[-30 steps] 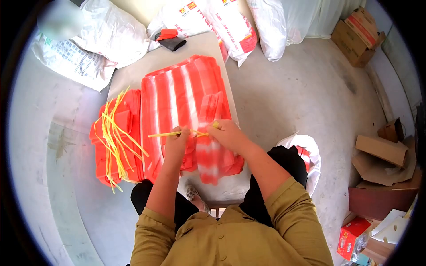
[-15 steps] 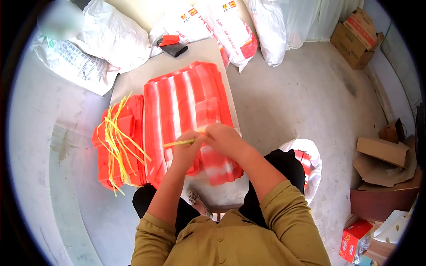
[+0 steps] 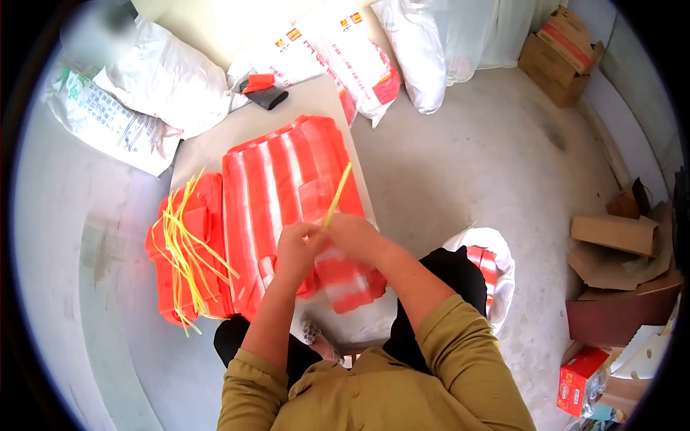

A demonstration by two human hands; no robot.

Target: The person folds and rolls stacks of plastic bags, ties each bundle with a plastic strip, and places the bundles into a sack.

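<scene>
My left hand (image 3: 297, 246) and my right hand (image 3: 353, 238) meet over the near part of a stack of red-and-white striped sheer fabric (image 3: 287, 169). Both are closed, fingertips pinched together around a thin yellow strip (image 3: 338, 192). One end of the strip sticks up and away from me between them; its lower part is hidden by my fingers. Under my hands, a bunched striped piece (image 3: 352, 284) hangs over the near table edge. To the left, a pile of folded red fabric (image 3: 208, 251) carries a bundle of loose yellow strips (image 3: 183, 241).
A dark and red item (image 3: 267, 93) lies at the table's far end (image 3: 305, 100). White sacks (image 3: 352, 65) stand behind it, with more sacks (image 3: 169, 79) at far left. By my right knee is an open white sack (image 3: 504, 269) holding striped fabric. Cardboard boxes (image 3: 614, 235) line the right wall.
The yellow strip has swung from pointing left past my left hand to pointing up and away from me. Both hands stay together, and the camera view has shifted slightly.
</scene>
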